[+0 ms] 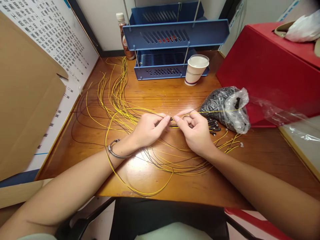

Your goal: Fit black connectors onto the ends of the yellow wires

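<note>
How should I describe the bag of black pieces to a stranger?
Find the red box on the right. Between it and the right hand lies a transparent bag. Unlike the paper cup, it is crumpled and filled with black pieces.

Yellow wires (120, 85) — blue rack (210, 34) — red box (265, 73)

Bottle (125, 40), beyond left hand (150, 129): label reads "NE", rest unreadable. Paper cup (195, 73), beyond right hand (196, 133): small print, illegible. White sheet (56, 31), left of both hands: black Chinese characters, not reliably transcribable.
</note>
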The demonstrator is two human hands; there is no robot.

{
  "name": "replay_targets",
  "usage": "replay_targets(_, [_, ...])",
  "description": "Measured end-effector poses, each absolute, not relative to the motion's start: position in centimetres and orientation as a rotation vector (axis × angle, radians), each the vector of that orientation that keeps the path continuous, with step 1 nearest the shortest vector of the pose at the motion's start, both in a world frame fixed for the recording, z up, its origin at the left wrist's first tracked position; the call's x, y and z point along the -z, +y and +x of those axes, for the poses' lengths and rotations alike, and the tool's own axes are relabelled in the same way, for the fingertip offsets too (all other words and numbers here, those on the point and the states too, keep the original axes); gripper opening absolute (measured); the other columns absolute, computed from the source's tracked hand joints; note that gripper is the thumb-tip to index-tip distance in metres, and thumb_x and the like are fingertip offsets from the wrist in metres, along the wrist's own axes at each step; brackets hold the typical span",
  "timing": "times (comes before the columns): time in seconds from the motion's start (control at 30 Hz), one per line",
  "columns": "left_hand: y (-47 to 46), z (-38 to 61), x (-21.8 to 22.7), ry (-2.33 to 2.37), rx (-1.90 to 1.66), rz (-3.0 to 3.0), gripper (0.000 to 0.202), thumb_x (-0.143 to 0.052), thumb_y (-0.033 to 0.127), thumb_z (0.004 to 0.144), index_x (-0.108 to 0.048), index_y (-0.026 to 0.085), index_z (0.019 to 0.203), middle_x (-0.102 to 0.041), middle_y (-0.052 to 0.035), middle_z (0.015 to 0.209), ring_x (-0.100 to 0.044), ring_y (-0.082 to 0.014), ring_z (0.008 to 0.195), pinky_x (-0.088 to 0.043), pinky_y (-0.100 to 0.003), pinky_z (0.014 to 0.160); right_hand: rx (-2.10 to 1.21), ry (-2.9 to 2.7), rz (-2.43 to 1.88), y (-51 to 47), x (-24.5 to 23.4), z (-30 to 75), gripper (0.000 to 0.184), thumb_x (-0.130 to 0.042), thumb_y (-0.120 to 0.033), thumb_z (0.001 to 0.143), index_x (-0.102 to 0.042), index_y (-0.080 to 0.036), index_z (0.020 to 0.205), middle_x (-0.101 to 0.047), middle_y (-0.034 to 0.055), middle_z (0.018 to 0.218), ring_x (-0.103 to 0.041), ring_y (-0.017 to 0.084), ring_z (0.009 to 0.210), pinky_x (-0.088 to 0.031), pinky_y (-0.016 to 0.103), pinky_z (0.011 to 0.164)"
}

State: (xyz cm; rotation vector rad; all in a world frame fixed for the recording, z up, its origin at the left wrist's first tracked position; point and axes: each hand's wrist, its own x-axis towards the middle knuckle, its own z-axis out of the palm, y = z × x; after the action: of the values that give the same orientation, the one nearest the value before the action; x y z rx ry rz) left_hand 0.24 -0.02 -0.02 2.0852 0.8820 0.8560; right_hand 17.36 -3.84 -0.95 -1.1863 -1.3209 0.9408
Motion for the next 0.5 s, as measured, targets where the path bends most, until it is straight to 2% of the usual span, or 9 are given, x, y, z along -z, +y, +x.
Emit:
replay_targets(0.17, [0.06, 0.25, 0.05, 0.874, -0.885, 2.078, 0.044, -0.047, 0.025, 0.101, -0.071, 0.012, 0.067, -0.070, -0.0029, 0.067, -0.061, -0.0085, 0.059, -0.044, -0.021, 0.060, -0.922, -1.331, -1.172, -3.77, 0.91, 17.26, 0.014, -0.065, -0.027, 0.086, -0.058, -0.018, 0.080, -0.035, -0.0117, 0.048, -0.029, 0.006, 0.042, -0.019, 0.025, 0.043])
replay_targets(0.5, [0.00, 0.18, -0.03, 0.894, -0.855, 2.084, 0.044, -0.047, 0.027, 0.101, -0.071, 0.012, 0.067, -0.067, -0.0020, 0.063, -0.059, -0.0085, 0.057, -0.042, -0.021, 0.058, -0.914, -1.395, -1.217, -3.68, 1.06, 17.35, 0.014, -0.065, -0.028, 0.086, -0.060, -0.016, 0.080, -0.034, -0.0115, 0.049, -0.029, 0.006, 0.043, -0.020, 0.024, 0.044])
